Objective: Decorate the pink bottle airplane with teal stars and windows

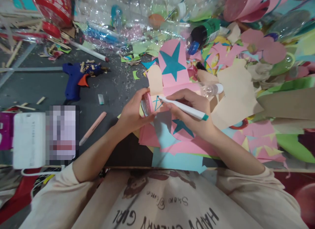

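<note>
My right hand (pixel 190 105) is closed around a white marker (pixel 185 109) with a green end. Its tip touches a pale peach paper strip (pixel 156 79), where teal lines form a star-like outline. The strip lies on a plastic bottle (pixel 210 90) wrapped in pink paper, lying on its side with a white cap to the right. My left hand (pixel 134 109) grips the bottle's left end, thumb and fingers around it. Pink rounded wings bearing teal stars (pixel 174 63) stick out above and below the bottle.
A blue glue gun (pixel 73 79) lies at left, near a small marker cap (pixel 100 99) and a peach marker (pixel 93 127). Plastic bottles and paper scraps crowd the back and right. A white box (pixel 29 140) sits beside a phone-like object at front left.
</note>
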### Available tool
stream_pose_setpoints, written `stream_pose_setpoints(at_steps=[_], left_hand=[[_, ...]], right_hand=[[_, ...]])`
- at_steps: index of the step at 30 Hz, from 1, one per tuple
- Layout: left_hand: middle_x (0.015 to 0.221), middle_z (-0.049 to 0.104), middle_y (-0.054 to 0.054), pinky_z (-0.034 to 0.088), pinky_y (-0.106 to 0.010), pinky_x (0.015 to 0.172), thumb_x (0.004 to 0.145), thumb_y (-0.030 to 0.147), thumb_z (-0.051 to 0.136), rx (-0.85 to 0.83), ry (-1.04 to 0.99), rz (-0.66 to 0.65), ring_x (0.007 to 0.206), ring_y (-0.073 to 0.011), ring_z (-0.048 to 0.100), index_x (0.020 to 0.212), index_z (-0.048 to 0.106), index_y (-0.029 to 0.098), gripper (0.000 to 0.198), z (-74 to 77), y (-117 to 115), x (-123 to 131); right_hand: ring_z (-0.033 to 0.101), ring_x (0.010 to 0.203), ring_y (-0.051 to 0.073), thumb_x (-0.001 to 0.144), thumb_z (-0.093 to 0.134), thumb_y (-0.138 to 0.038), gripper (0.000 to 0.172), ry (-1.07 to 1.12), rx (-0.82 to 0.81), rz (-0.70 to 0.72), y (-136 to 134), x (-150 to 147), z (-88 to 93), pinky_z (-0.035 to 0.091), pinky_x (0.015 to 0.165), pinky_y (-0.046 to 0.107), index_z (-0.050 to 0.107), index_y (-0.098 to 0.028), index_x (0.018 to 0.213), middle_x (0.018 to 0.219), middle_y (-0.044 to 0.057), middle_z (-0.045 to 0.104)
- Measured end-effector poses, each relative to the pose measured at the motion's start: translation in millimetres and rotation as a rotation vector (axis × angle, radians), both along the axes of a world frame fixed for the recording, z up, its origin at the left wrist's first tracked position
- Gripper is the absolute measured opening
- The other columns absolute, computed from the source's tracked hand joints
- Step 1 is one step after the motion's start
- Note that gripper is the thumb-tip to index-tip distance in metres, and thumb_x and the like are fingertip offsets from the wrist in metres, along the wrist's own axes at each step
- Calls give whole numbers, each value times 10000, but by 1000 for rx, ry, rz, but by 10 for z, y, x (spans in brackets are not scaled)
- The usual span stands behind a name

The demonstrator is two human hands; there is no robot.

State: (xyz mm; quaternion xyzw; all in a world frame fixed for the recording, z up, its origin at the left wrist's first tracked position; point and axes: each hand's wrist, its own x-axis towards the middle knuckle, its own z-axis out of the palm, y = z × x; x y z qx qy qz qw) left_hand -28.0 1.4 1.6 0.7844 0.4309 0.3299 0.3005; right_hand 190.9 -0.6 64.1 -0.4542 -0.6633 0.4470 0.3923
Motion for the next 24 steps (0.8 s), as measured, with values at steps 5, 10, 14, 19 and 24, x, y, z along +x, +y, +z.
stream_pose_setpoints(at_steps=[5,10,14,19,24], left_hand=[[1344,587,-140,528,-387,1021,877,410,688,-27,24,37,1189,-264,632,1393,384,194,637,14,-1,4],[1341,593,-134,528,-395,1016,852,408,718,-62,20,44,1190,-272,629,1394,391,202,666,9,10,2],[1351,585,-135,515,-391,1031,859,422,707,-77,12,55,1211,-272,618,1396,384,203,663,11,6,9],[1347,578,-144,511,-406,1031,862,443,704,-86,-12,50,1204,-280,618,1391,386,203,662,-4,0,20],[1359,572,-145,506,-420,1039,844,486,722,-102,-31,58,1226,-292,607,1402,380,220,706,-47,4,17]], right_hand=[[606,578,102,927,666,-342,128,39,-6,35,-10,34,21,473,523,241,667,-215,907,742,-19,685],[558,484,85,919,673,-348,180,7,-3,16,-28,51,40,395,435,217,639,-211,806,645,-32,647],[543,490,83,910,660,-290,201,0,47,40,-27,51,36,374,439,214,608,-200,738,627,-34,615],[541,534,101,886,611,-182,196,-66,166,79,-1,42,29,405,511,244,574,-201,695,615,-33,588],[512,521,103,880,576,-156,238,-83,254,98,25,25,37,394,526,249,511,-212,658,555,-49,521]])
